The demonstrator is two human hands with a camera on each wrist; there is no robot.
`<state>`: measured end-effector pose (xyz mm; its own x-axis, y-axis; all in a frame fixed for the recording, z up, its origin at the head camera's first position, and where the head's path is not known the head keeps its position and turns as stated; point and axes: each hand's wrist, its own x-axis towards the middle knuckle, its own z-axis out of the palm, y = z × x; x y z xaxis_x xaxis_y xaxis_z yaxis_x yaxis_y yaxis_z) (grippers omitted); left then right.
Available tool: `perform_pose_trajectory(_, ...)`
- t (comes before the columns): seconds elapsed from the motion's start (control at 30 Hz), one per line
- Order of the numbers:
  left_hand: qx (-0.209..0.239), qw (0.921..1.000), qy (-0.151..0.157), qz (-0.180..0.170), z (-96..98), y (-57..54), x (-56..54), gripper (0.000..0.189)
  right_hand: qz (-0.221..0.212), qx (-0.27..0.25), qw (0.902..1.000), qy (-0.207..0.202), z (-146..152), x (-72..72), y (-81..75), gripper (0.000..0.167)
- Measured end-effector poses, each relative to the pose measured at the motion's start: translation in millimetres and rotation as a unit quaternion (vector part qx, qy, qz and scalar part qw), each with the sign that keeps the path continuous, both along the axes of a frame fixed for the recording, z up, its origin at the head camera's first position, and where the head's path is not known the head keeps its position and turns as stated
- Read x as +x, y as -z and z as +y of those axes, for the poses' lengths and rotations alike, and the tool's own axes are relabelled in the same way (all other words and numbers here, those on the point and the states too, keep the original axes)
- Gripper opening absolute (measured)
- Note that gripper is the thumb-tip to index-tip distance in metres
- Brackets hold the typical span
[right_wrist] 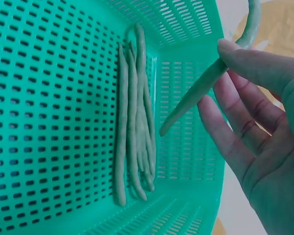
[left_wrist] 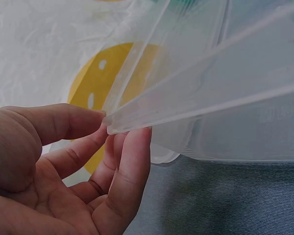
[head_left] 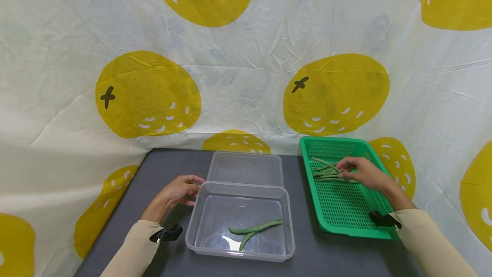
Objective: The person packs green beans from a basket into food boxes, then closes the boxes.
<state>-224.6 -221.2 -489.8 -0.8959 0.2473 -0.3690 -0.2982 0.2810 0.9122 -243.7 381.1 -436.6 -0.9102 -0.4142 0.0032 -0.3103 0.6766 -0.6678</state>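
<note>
Thumb and fingers of the left hand (head_left: 180,191) pinch the rim of the clear container (head_left: 238,210) at its far left corner. A tug or a push there could, I judge, skid or tip it, since its walls look thin and it seems lightly filled. To that hand's right, two green beans (head_left: 253,229) lie on the container's bottom, and a clear flat piece (head_left: 246,168), apparently its lid, lies just beyond; a nudge from the hand might shift it.

Farther right, the right hand (head_left: 361,172) is closed in a pinch around one bean (right_wrist: 201,88), raised over the green basket (head_left: 334,215). With only thumb and fingertips on something so slim, it could slip or swivel. Its free tip could also snag the loose bundle of beans (right_wrist: 121,147) lying below and to the left of the hand.

Under both hands runs a dark grey counter (head_left: 134,191). Beyond them, a creased whitish cloth (head_left: 242,46) printed with yellow fruit spans the view from left to right.
</note>
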Motion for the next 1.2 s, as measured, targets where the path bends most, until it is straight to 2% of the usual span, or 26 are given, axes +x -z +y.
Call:
perform_pose_trajectory(0.23, -0.001, 1.0000, -0.002, -0.002, 0.1, 2.1, 1.1, 0.038, 0.017, 0.003, 0.9998, -0.010, -13, 4.6, -4.0, 0.019)
perform_pose_trajectory(0.5, 0.001, 1.0000, -0.003, 0.007, 0.4, 3.1, 1.3, 0.038, 0.014, -0.001, 0.9998, -0.017, -25, 2.4, -4.1, 0.018)
perform_pose_trajectory(0.8, 0.001, 1.0000, 0.000, 0.005, -0.1, 3.8, 1.6, 0.039, 0.035, -0.019, 0.9976, -0.056, -43, 7.8, -9.1, 0.015)
perform_pose_trajectory(1.07, -0.001, 0.9999, 0.000, 0.013, 0.6, 3.6, 3.4, 0.039, 0.009, -0.037, 0.9971, -0.065, -64, 14.4, -12.5, 0.018)
perform_pose_trajectory(1.2, -0.002, 0.9998, 0.000, 0.018, 0.4, 5.2, 3.6, 0.038, 0.011, -0.039, 0.9963, -0.075, -71, 16.2, -11.1, 0.020)
